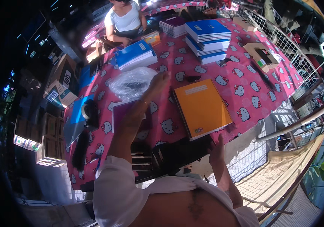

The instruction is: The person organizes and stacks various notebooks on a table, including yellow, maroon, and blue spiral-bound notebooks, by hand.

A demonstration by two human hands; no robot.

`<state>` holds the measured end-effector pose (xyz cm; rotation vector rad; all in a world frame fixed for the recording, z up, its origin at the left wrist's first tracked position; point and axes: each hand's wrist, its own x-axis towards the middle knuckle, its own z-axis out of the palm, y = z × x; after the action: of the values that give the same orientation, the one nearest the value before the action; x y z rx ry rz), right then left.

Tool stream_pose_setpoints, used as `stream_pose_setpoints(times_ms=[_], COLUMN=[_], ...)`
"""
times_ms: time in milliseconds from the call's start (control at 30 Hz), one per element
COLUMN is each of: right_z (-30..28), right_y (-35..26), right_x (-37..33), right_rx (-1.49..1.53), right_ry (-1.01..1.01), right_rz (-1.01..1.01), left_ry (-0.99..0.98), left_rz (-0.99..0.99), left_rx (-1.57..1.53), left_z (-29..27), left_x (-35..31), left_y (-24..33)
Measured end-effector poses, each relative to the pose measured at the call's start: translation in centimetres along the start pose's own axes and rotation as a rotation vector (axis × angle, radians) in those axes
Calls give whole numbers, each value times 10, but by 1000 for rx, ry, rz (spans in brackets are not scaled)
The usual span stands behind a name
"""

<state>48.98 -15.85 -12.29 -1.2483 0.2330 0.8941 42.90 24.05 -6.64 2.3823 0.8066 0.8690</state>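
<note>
White sleeve fills the near edge of our view; both forearms rise from it. Left hand [158,81] is extended, fingers loosely spread and gripping nothing, touching the crumpled clear plastic bag [131,83] on the pink patterned table [245,94]. We judge the light bag could slide or snag if pushed, and the reaching forearm could drag the purple notebook [119,113] beneath it. Orange spiral notebook [202,108] lies flat just right of that hand, its near corner close to the table edge: a nudge could tip it off. Right hand [216,149] rests open at that edge, holding nothing.
</note>
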Motion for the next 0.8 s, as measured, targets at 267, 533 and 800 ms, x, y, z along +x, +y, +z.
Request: stream_pose_setpoints(times_ms=[267, 533, 800], right_z=[83, 151, 172], right_y=[107, 141, 161], right_x=[-71, -86, -90], right_rx=[-560, -681, -686], right_ry=[-893, -852, -694], right_rz=[-135, -329, -394], left_ry=[-393, -532, -606], left_rz=[-498, -261, -315], left_rx=[412, 475, 468], left_z=[-206, -194, -229], left_x=[-157, -152, -181], left_y=[-224, -212, -216])
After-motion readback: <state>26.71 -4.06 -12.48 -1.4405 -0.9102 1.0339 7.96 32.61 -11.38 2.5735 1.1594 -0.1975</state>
